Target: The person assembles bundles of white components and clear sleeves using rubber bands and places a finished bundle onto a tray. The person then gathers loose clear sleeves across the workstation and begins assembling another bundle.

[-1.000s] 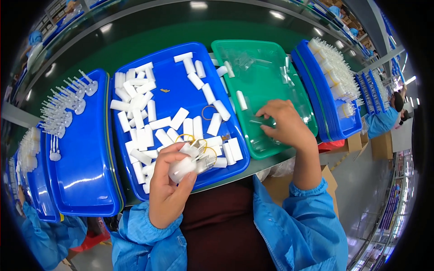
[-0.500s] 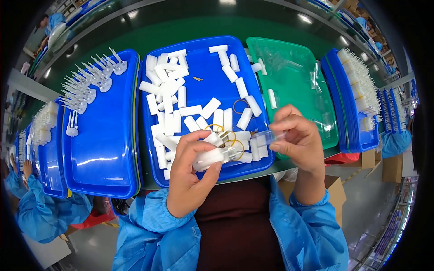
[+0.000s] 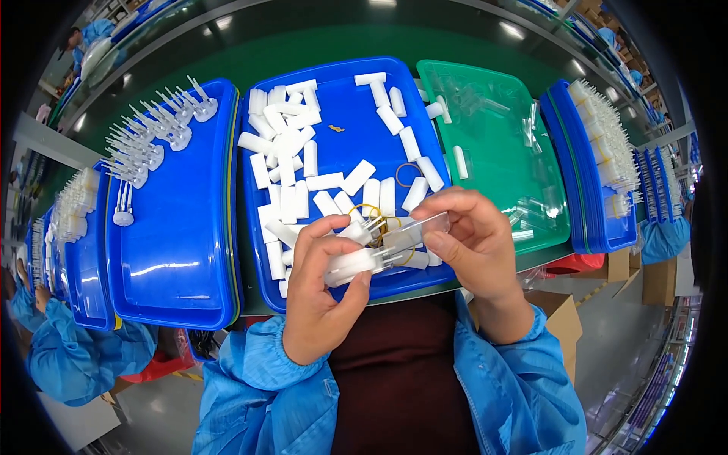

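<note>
My left hand (image 3: 318, 299) is closed around a bundle of white pieces with thin clear stems (image 3: 353, 265), held over the near part of the middle blue tray (image 3: 353, 155). Between my right thumb and fingers is a clear plastic tube (image 3: 417, 231); my right hand (image 3: 481, 246) pinches its right end. The tube's left end meets the stems, though whether it is around or beside one I cannot tell. Yellow rubber bands (image 3: 370, 209) show by the stem tips, apparently looped at my left fingers. Loose white cylinders (image 3: 287, 144) lie in the middle tray.
To the right, a green tray (image 3: 497, 174) holds clear tubes (image 3: 532, 127). The left blue tray (image 3: 171, 250) carries white stemmed pieces (image 3: 136, 155) along its far edge. Stacked trays with bundled pieces (image 3: 599, 144) stand far right. A co-worker's blue sleeve (image 3: 76, 353) is at left.
My right hand has moved left and brought the clear tube up to the stems. My left hand keeps its grip in nearly the same place.
</note>
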`<state>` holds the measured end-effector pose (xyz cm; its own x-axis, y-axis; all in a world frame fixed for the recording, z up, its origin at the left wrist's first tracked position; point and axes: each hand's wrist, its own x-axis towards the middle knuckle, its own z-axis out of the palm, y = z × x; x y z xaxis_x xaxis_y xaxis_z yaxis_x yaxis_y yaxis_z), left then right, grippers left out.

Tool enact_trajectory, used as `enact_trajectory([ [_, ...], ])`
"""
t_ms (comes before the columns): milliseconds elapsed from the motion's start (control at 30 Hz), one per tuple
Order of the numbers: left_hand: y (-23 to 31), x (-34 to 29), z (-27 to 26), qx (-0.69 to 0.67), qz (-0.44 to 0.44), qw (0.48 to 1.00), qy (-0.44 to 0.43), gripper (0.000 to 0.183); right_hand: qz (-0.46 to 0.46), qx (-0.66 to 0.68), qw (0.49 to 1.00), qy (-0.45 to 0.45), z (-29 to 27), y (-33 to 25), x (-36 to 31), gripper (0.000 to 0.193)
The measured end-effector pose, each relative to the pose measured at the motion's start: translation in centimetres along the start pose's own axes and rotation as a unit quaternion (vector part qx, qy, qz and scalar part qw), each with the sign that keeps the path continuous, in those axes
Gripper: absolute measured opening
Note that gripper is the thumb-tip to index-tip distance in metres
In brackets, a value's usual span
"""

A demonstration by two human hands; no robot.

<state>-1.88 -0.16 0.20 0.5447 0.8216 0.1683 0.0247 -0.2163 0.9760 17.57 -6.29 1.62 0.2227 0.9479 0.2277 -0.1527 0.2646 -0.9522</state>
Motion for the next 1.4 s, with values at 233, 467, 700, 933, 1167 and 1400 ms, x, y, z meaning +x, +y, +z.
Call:
enact_trajectory([
  [233,0.0,0.0,-0.1,0.007,-0.003,1.0,0.002,0.028,-0.052,-0.089,0.994,0.037,-0.4,-0.9,-0.2,0.032],
  [467,0.2,-0.1,0.1,0.01,-0.011,1.0,0.002,0.028,-0.028,-0.095,0.995,-0.018,-0.5,0.1,0.0,0.021],
  [700,0.1,-0.2,0.2,0.029,0.004,1.0,-0.012,0.028,-0.004,0.011,1.0,-0.02,-0.5,0.8,0.1,0.017],
  [933,0.1,0.0,0.4,0.019,0.001,1.0,-0.012,0.028,0.044,0.027,0.997,-0.049,-0.6,0.5,-0.1,0.028],
  [1167,0.1,0.0,0.4,0.032,0.009,0.999,-0.028,0.027,0.01,0.072,0.997,-0.037,-0.3,0.8,-0.4,0.02],
  [1400,0.1,-0.2,0.6,0.006,-0.009,1.0,-0.022,0.028,0.032,0.101,0.994,0.012,-0.2,0.4,-0.4,0.013],
])
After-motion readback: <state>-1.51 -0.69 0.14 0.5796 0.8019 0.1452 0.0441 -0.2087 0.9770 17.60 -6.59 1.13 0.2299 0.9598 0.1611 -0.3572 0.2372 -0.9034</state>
